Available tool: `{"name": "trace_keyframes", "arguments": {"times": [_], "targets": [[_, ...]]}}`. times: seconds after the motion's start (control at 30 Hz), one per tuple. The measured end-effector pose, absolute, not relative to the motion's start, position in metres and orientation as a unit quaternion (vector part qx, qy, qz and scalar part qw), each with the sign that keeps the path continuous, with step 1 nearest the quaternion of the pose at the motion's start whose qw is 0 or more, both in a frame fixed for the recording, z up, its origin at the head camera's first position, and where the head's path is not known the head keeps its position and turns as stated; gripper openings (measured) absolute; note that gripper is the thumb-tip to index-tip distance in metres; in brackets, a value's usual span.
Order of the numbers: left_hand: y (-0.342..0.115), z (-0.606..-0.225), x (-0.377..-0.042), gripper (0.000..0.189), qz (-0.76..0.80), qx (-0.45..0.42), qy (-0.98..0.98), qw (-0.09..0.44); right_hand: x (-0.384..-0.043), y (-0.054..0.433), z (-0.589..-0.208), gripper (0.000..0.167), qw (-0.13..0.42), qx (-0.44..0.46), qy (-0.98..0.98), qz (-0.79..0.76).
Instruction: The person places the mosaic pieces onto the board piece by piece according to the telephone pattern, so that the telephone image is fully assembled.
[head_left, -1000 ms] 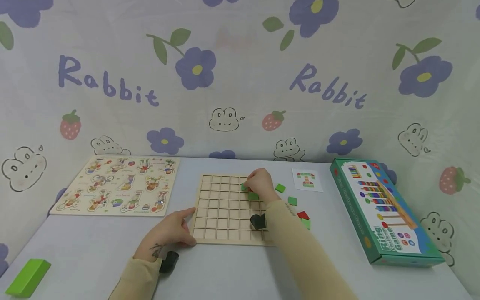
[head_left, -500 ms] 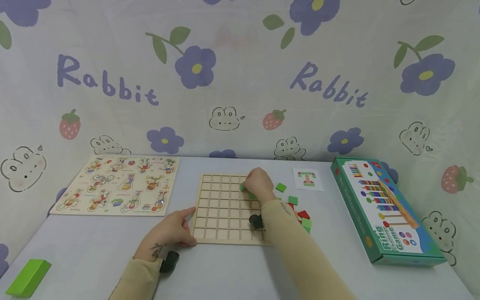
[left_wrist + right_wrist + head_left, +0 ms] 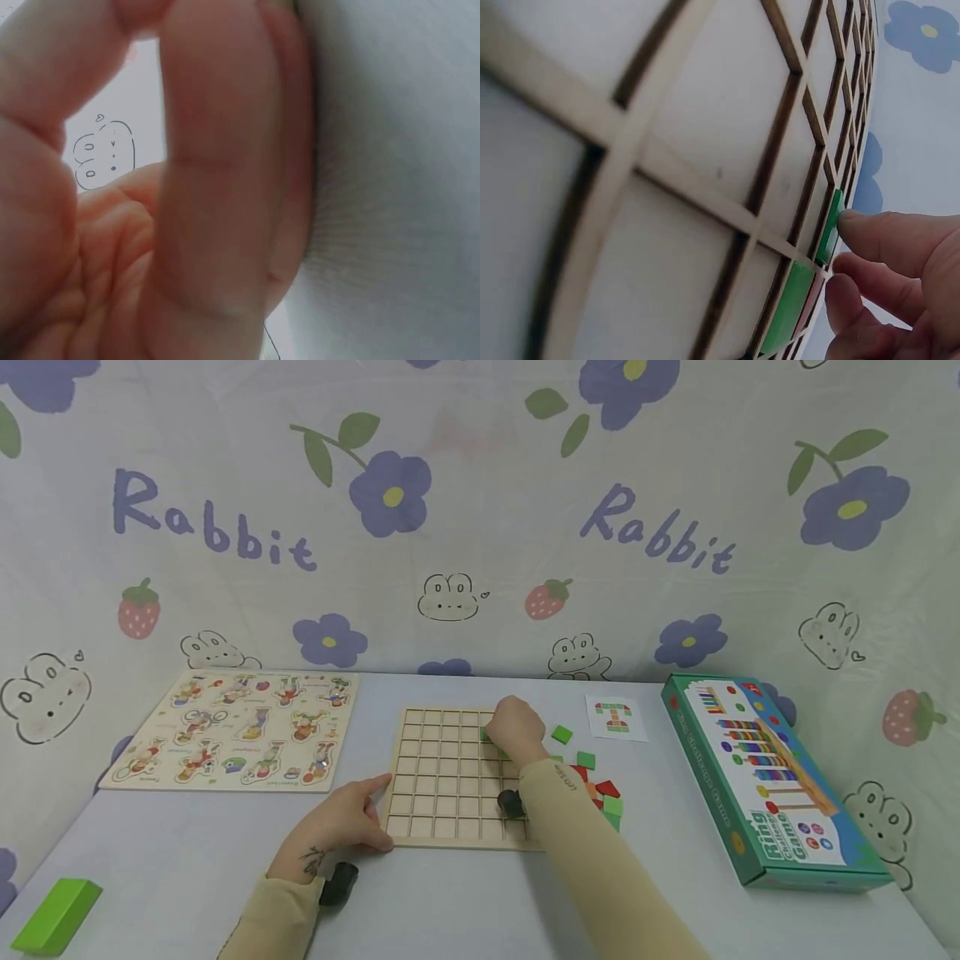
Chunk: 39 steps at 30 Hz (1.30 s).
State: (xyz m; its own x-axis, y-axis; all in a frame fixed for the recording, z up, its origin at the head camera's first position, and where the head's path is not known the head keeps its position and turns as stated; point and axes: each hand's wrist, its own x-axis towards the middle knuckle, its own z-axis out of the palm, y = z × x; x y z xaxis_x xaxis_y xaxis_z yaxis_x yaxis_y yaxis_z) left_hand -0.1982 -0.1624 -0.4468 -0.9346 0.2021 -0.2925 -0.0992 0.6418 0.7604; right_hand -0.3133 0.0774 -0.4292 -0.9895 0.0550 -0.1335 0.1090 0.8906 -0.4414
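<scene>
Grid board (image 3: pixel 447 768), 1; 2 hands (image 3: pixel 337 817) (image 3: pixel 516 728), right touching 1 green tile (image 3: pixel 829 229).

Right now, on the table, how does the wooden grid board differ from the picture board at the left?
The grid board is divided into small cells, while the picture board shows colourful cartoon figures. The left hand touches the grid board's edge; no hand touches the picture board. Both are pale and lie flat on the table.
</scene>
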Motion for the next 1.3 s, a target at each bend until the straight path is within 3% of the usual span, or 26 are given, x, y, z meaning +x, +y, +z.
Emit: {"name": "trace_keyframes", "arguments": {"times": [0.13,0.3,0.7,1.0,1.3], "targets": [[-0.163,-0.447,-0.198,0.093,0.425,0.028,0.887,0.18,-0.31,0.082,-0.425,0.009,0.042,0.038,0.965,-0.257],[-0.163,-0.447,-0.198,0.093,0.425,0.03,0.886,0.182,-0.298,0.105,-0.411,0.036,0.032,0.015,0.928,-0.371],[-0.162,-0.447,-0.199,0.095,0.42,0.041,0.887,0.186,-0.231,0.205,-0.398,0.048,0.081,0.095,0.862,-0.491],[-0.164,-0.446,-0.198,0.094,0.414,0.035,0.89,0.189,-0.196,0.241,-0.423,0.047,0.125,0.144,0.852,-0.487],[-0.161,-0.446,-0.198,0.095,0.43,0.032,0.882,0.19,-0.185,0.245,-0.443,0.039,0.111,0.161,0.872,-0.449]]}}
